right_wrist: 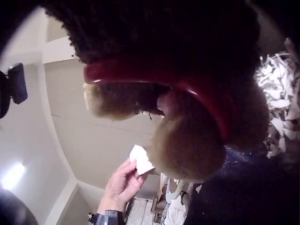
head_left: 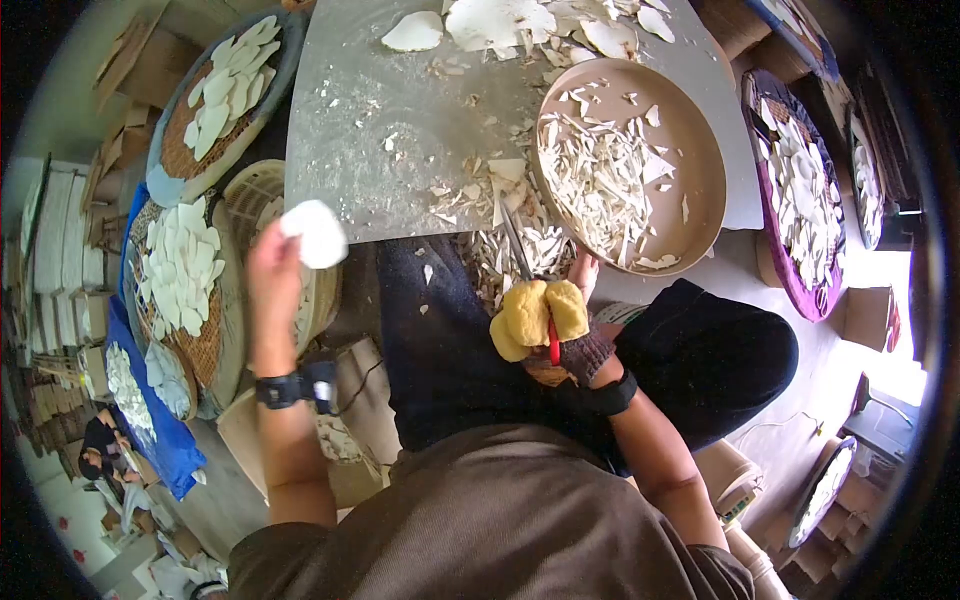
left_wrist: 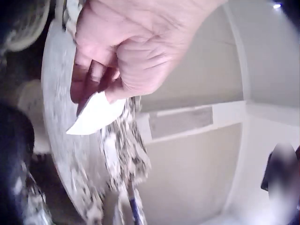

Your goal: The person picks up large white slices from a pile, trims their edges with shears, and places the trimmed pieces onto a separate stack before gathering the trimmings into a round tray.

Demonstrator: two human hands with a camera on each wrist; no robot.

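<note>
Between thumb and fingers my left hand [head_left: 274, 268] pinches a thin, flat white piece [head_left: 318, 235], held out left of the table edge. The left wrist view shows the same white piece [left_wrist: 96, 118] at the fingertips. Over the lap, my right hand [head_left: 575, 355], in a dark knitted glove, grips red-handled shears [head_left: 554, 345]. Thick yellow padding [head_left: 530, 315] wraps the grip, and a dark blade points up toward the table. White scraps [head_left: 505, 262] lie under and beside the blade. The padding and red handle [right_wrist: 133, 73] hide most of the fingers in the right wrist view.
A round tan tray [head_left: 705, 215] of white slivers sits at the right of the metal table [head_left: 375, 140]. Large white pieces [head_left: 500, 22] lie at the table's far side. A plastic basket [head_left: 325, 290] and round trays of white pieces [head_left: 182, 265] stand at left.
</note>
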